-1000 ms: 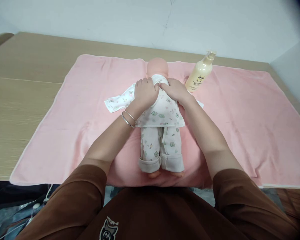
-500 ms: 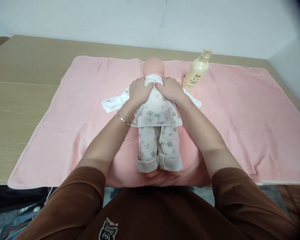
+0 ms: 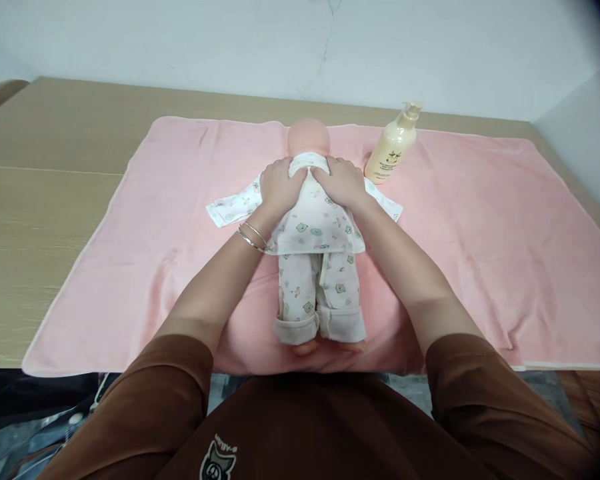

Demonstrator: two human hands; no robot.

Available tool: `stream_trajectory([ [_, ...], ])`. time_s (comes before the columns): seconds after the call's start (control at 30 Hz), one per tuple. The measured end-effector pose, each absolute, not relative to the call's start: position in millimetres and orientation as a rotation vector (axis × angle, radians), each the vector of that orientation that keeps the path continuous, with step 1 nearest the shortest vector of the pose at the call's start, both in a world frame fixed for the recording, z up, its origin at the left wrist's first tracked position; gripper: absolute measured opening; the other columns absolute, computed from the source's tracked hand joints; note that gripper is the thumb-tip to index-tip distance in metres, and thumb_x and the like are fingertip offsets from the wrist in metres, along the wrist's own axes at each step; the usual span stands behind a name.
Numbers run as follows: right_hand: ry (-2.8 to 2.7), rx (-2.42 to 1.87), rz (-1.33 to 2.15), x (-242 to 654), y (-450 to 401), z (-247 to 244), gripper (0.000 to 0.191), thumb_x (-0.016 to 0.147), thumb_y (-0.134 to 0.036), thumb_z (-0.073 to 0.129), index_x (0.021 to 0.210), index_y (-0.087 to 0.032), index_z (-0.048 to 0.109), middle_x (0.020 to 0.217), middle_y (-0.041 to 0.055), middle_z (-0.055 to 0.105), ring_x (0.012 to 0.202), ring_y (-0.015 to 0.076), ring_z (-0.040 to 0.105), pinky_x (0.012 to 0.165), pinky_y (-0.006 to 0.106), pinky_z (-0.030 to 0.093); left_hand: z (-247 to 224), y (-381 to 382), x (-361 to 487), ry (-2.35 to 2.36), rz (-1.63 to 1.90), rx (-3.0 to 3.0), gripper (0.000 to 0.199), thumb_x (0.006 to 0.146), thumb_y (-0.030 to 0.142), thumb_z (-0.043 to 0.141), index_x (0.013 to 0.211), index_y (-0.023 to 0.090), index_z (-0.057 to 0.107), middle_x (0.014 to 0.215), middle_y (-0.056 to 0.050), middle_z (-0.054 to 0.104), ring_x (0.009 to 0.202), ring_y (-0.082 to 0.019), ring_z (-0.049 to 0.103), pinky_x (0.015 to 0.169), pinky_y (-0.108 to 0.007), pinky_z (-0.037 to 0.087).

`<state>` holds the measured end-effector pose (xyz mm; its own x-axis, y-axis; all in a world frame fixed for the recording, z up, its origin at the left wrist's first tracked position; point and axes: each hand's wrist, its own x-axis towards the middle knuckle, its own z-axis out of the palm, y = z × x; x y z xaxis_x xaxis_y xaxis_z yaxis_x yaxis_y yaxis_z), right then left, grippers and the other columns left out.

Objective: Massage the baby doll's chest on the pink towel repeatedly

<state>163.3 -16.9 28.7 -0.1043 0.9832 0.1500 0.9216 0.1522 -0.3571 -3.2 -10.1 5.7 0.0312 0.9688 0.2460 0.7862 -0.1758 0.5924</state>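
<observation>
A baby doll (image 3: 309, 137) lies face down on a pink blanket (image 3: 480, 233), its bald head toward the wall. It wears a white patterned top (image 3: 315, 223) and matching trousers (image 3: 297, 290) with rolled cuffs; its feet show below them. My left hand (image 3: 283, 187) grips the doll at its left-hand shoulder in view, thumb on the upper back, fingers wrapped over the side. My right hand (image 3: 341, 181) holds the other shoulder in the same way. Both thumb tips are near each other below the collar. The sleeves spread out to either side.
A pale yellow pump bottle (image 3: 391, 152) leans on the blanket, right of the doll's head. The wooden table (image 3: 45, 200) shows at left and behind, with a white wall (image 3: 180, 47) beyond it. Below its front edge are dark and clear plastic items.
The view has shifted slightly. Both hands remain on the doll's shoulders, and the doll lies in the same pose.
</observation>
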Motion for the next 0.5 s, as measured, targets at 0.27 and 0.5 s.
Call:
stream_trajectory([
  [0.27,-2.055,-1.889,0.132,139.9,-41.4,31.8,0.058,0.106,-0.040,0.033,0.147,-0.004,0.054,0.155,0.0235,0.055,0.148,0.0413,0.047,0.125,0.062,0.031,-6.2,-8.3,-4.7,1.721,1.115,2.005,0.041,0.099,0.041,0.048,0.122,0.019,0.074,0.131,-0.013,0.076,0.128,-0.032,0.067,0.117,-0.044,0.046],
  [0.5,-2.137,-1.893,0.106,122.7,-65.1,36.4,0.061,0.106,-0.030,0.032,0.161,-0.002,0.035,0.167,0.0269,0.038,0.158,0.0458,0.031,0.126,0.068,0.030,15.3,-28.5,1.9,1.802,0.876,2.165,0.033,0.101,0.026,0.041,0.113,0.014,0.070,0.121,-0.019,0.075,0.124,-0.035,0.067,0.114,-0.047,0.048],
])
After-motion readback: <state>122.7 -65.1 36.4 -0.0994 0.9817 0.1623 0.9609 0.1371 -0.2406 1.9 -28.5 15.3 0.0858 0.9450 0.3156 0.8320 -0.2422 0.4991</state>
